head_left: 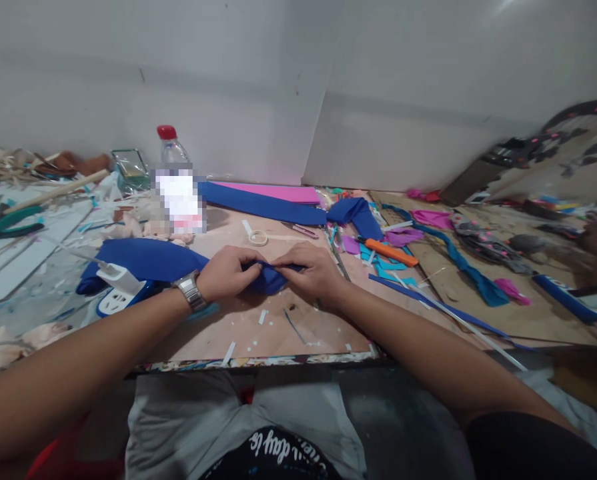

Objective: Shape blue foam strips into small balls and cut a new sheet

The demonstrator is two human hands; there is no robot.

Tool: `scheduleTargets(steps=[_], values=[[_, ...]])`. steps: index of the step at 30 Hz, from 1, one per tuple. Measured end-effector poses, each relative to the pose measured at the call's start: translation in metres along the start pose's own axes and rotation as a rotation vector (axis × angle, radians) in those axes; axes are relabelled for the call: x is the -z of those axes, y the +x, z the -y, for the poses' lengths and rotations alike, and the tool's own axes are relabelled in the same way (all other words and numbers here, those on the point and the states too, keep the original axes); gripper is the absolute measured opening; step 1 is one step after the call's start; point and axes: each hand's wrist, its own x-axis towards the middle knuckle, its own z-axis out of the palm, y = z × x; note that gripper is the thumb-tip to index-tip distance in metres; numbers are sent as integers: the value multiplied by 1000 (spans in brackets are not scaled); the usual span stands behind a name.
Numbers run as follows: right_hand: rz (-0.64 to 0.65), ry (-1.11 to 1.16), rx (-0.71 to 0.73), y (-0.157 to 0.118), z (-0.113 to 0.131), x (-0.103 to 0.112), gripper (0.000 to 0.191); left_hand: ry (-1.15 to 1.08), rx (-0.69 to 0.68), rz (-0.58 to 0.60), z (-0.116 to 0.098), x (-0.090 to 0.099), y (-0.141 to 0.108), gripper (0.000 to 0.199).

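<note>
Two pinches: our left hand (231,272) and right hand (314,272) each close thumb to finger on the blue fabric (268,283), at the table (203,341) before us, likely so its fold can't slip.

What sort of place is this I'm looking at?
Probably a fabric-craft workshop: the left hand and right hand pinch dark-blue cloth, a slim orange plastic tool lies near purple fabric-like scraps, and green-handled pliers lie at far left.
</note>
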Motion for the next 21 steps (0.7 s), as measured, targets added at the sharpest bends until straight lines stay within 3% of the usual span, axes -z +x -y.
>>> scheduleTargets(steps=[8,15,21], values=[[-21,-34,-53,-1,-1,-1,13,-31,28,-51,2,2,2,31],[-29,10,-114,-1,0,0,16,-8,8,-237,1,4,4,12],[-11,45,-167,-1,6,1,16,-61,-61,-216,0,1,1,28]])
